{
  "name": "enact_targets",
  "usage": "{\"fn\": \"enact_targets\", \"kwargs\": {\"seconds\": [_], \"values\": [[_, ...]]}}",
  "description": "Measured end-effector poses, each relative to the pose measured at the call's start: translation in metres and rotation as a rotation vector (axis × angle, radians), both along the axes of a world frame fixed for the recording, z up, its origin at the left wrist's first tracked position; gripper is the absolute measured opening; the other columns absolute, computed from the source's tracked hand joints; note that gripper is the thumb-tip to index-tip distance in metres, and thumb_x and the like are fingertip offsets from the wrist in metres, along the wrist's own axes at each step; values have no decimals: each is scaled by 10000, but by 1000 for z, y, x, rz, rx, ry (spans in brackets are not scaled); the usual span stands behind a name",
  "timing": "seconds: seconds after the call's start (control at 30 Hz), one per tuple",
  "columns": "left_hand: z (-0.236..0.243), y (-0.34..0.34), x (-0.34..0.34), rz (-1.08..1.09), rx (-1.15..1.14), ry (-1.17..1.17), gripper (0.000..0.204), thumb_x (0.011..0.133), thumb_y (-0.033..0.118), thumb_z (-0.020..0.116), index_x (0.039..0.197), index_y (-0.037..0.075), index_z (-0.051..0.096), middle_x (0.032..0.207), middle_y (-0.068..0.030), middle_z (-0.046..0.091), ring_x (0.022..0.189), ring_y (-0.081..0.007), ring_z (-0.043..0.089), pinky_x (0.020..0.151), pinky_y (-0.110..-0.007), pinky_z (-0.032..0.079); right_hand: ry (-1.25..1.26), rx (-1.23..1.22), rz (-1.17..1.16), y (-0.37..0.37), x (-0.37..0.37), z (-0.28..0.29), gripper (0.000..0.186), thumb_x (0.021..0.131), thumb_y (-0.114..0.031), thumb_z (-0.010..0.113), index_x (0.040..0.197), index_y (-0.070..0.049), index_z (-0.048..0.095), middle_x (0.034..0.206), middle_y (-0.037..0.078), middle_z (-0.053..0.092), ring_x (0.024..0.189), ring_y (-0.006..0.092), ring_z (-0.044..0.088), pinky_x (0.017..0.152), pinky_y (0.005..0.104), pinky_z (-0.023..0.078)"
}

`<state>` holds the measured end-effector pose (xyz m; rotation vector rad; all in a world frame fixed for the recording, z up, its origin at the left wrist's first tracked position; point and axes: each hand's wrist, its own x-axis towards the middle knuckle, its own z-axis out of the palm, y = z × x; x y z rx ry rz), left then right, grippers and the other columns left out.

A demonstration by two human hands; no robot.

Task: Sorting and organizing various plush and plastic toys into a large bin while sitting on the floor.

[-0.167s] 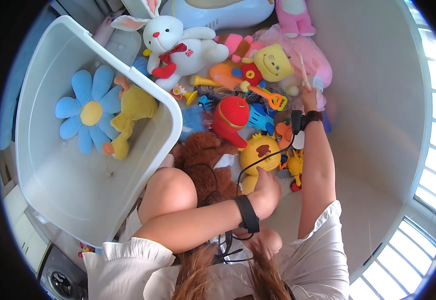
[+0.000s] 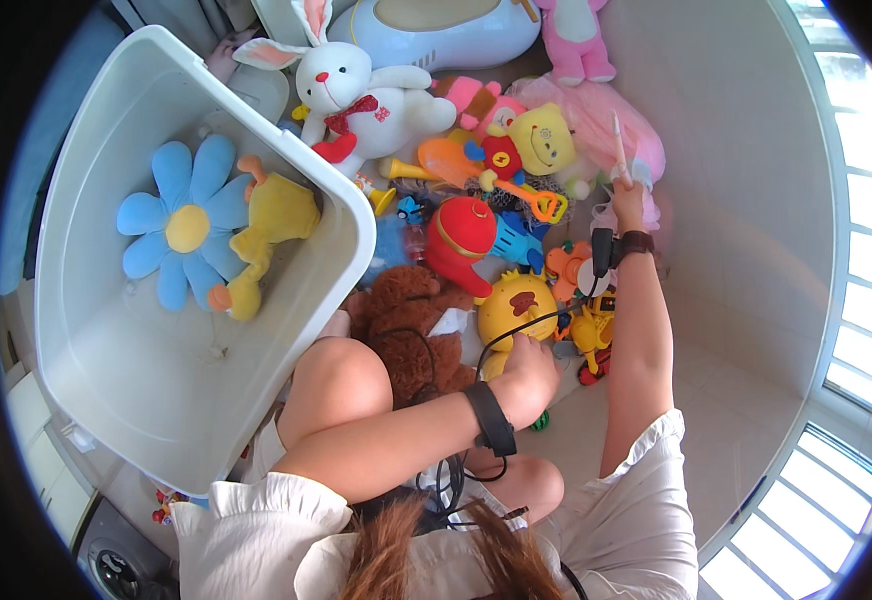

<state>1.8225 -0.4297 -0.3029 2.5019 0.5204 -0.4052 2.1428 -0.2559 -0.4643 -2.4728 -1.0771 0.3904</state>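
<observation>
Right hand [image 2: 628,198]: at the end of an outstretched arm, fingers closed around the lower end of a slim pale stick [image 2: 618,142]. The stick pointed away from the person, in front of a heap of pink gauzy fabric [image 2: 596,120]. Individual fingertips were too small to make out.

Left hand [image 2: 530,378]: bent in across the body, close by the round yellow plush [image 2: 513,306], fingers curled. From where I stood I could not tell whether they pinched anything or touched the plush. Each wrist wore a black strap; a black cable ran from the right one toward the person's lap.

Surroundings: a red plush [image 2: 459,238] lay just beyond the yellow one, a brown furry plush [image 2: 406,345] to its left. An orange toy with a looped handle [image 2: 548,207] lay between the red plush and the stick. Farther off sat a white rabbit [image 2: 401,105]. The white bin [image 2: 81,375] at left held a blue flower cushion [image 2: 188,229] and a yellow plush bird [image 2: 281,210].
</observation>
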Motion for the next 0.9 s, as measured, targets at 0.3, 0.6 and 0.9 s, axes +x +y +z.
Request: {"fn": "enact_targets", "kwargs": {"seconds": [0.3, 0.6, 0.9], "values": [[19, 12, -21, -134, -327, -379, 277, 737, 88, 559, 1013, 85, 557, 922, -113, 591, 839, -299, 604, 703, -407, 475, 64, 42, -46, -56, 7, 59, 472, 796, -331, 559, 1065, 54, 512, 893, 185, 601, 845, 313, 579, 728, 390, 444], [36, 32, -19, 19, -370, -717, 266, 758, 41, 498, 1016, 87, 544, 924, -116, 586, 844, -317, 595, 709, -420, 482, 134, 110, -138, -133, -12, 64, 292, 827, -291, 554, 911, -12, 535, 617, 2, 501, 507, 87, 451, 436, 252, 347], [53, 36, -33, 49, -406, -822, 253, 786, 56, 484, 1025, 103, 552, 939, -97, 602, 864, -290, 611, 711, -415, 482, 330, 147, -193, -201, -47, 88, 252, 817, -231, 569, 741, 9, 560, 587, 3, 497, 513, 88, 444, 451, 261, 342]]}}
